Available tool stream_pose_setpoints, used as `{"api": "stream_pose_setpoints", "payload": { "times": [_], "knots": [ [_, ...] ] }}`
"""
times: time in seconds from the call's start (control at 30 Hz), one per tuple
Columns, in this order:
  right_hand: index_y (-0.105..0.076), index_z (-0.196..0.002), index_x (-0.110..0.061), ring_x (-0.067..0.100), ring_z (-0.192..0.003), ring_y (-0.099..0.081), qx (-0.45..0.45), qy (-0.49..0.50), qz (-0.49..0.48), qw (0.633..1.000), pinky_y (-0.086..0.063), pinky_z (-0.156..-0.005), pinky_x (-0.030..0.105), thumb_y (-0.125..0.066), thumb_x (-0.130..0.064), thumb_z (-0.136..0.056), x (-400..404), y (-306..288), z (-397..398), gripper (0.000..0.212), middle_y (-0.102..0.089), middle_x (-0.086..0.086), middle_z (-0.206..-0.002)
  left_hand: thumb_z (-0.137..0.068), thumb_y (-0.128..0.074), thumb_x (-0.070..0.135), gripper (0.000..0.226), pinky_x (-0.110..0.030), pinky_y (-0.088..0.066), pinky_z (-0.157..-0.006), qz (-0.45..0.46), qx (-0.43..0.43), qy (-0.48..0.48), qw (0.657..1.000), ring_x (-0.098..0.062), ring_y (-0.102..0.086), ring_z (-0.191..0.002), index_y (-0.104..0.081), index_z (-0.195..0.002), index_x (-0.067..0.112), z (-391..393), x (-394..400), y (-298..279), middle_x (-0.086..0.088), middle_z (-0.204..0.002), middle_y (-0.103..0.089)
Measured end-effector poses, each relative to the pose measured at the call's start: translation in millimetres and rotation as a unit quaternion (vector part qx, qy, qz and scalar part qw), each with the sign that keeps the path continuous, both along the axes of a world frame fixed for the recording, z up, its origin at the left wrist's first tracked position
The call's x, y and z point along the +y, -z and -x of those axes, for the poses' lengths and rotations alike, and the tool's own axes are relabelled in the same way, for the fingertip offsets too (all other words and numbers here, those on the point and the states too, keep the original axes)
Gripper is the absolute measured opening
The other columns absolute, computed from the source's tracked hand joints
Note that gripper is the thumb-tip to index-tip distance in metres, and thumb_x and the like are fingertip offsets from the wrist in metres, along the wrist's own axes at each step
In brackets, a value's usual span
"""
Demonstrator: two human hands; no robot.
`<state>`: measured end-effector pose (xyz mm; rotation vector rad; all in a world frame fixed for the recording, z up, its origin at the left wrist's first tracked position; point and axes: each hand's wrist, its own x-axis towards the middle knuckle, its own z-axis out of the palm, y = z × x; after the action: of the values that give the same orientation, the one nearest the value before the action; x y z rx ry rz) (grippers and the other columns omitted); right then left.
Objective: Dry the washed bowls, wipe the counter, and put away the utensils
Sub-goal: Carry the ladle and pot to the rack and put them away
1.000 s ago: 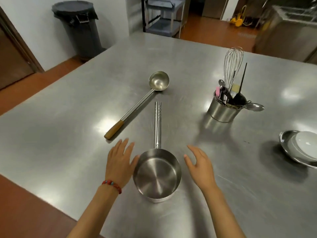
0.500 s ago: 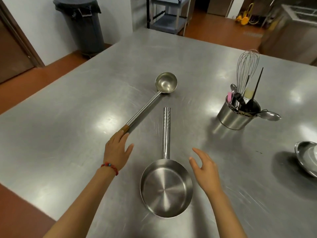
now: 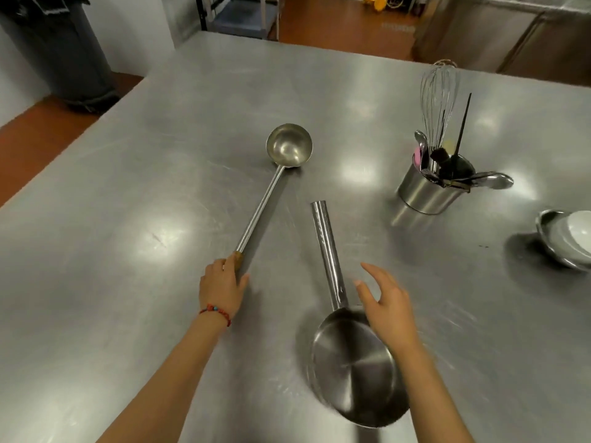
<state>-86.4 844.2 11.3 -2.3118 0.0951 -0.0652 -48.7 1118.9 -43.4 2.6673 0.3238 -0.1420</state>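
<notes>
Steel counter [image 3: 134,187], kitchen setting; dark bin [image 3: 60,52] on the orange floor at far left.

Item: ladle [image 3: 275,183], lying flat at centre, bowl at the far end, wooden grip at the near end. My left hand [image 3: 220,287], red bracelet at the wrist, lies over that wooden end, fingers curled down on it.

Item: long-handled pan [image 3: 355,362], near centre, right of the ladle, handle pointing away from me. My right hand [image 3: 388,303] hovers above its rim where the handle joins, fingers spread and relaxed, holding nothing.

Item: steel utensil holder [image 3: 425,190], far right, upright, holding a whisk [image 3: 439,91], spoons and dark tools.

Item: stacked bowls [image 3: 569,238], right edge, a white one nested inside a steel one.
</notes>
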Motion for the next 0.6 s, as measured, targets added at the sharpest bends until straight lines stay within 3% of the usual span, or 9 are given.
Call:
{"api": "stream_pose_setpoints", "payload": {
  "times": [0.23, 0.33, 0.43, 0.5, 0.57, 0.6],
  "knots": [
    [-0.052, -0.127, -0.017, 0.026, -0.112, -0.056, 0.012, 0.088, 0.0, 0.996, -0.042, -0.099, 0.034, -0.054, -0.024, -0.091, 44.3, -0.2, 13.5, 0.038, -0.053, 0.005, -0.133, -0.085, -0.061, 0.024, 0.038, -0.044, -0.043, -0.091, 0.085, 0.025, -0.012, 0.996, -0.037, -0.05, -0.105, -0.053, -0.111, -0.002, -15.8, 17.9, 6.4, -0.024, -0.114, -0.051],
    [-0.052, -0.126, -0.019, 0.021, -0.086, -0.061, 0.013, 0.098, -0.021, 0.995, -0.05, -0.083, 0.031, -0.054, -0.027, -0.091, 59.5, 0.7, 19.7, 0.037, -0.056, 0.002, -0.126, -0.08, -0.067, 0.021, 0.028, -0.037, -0.048, -0.075, 0.152, 0.047, -0.044, 0.986, -0.036, -0.06, -0.09, -0.063, -0.092, -0.004, -25.6, 27.1, 4.1, -0.025, -0.095, -0.064],
    [-0.054, -0.124, -0.019, 0.016, -0.087, -0.06, 0.01, 0.107, -0.034, 0.994, -0.047, -0.083, 0.027, -0.056, -0.025, -0.09, 70.8, 1.4, 20.1, 0.035, -0.061, 0.0, -0.116, -0.075, -0.072, 0.02, 0.023, -0.028, -0.038, -0.054, 0.188, 0.073, -0.049, 0.978, -0.028, -0.057, -0.067, -0.061, -0.063, 0.004, -32.0, 32.7, 2.1, -0.016, -0.067, -0.06],
    [-0.054, -0.124, -0.018, 0.011, -0.091, -0.055, 0.004, 0.1, -0.033, 0.994, -0.042, -0.083, 0.021, -0.056, -0.024, -0.09, 75.4, 2.0, 17.0, 0.034, -0.059, -0.003, -0.113, -0.075, -0.072, 0.019, 0.035, -0.027, -0.032, -0.048, 0.222, 0.091, -0.051, 0.969, -0.022, -0.049, -0.057, -0.05, -0.048, 0.013, -33.8, 33.5, 3.6, -0.011, -0.057, -0.05],
    [-0.055, -0.124, -0.017, 0.006, -0.097, -0.052, -0.002, 0.088, -0.025, 0.996, -0.037, -0.082, 0.013, -0.056, -0.024, -0.09, 76.5, 2.0, 10.4, 0.034, -0.056, -0.007, -0.11, -0.078, -0.069, 0.014, 0.029, -0.026, -0.038, -0.048, 0.325, 0.119, -0.079, 0.935, -0.02, -0.049, -0.052, -0.053, -0.054, 0.013, -34.3, 35.4, 2.7, -0.01, -0.061, -0.051],
    [-0.055, -0.123, -0.017, 0.005, -0.099, -0.052, -0.005, 0.083, -0.023, 0.996, -0.036, -0.082, 0.011, -0.056, -0.025, -0.09, 75.6, 1.8, 6.4, 0.034, -0.056, -0.008, -0.109, -0.08, -0.066, 0.011, 0.02, -0.025, -0.045, -0.047, 0.406, 0.133, -0.105, 0.898, -0.018, -0.053, -0.048, -0.056, -0.063, 0.01, -33.7, 36.4, 1.3, -0.011, -0.067, -0.054]
  ]
}}
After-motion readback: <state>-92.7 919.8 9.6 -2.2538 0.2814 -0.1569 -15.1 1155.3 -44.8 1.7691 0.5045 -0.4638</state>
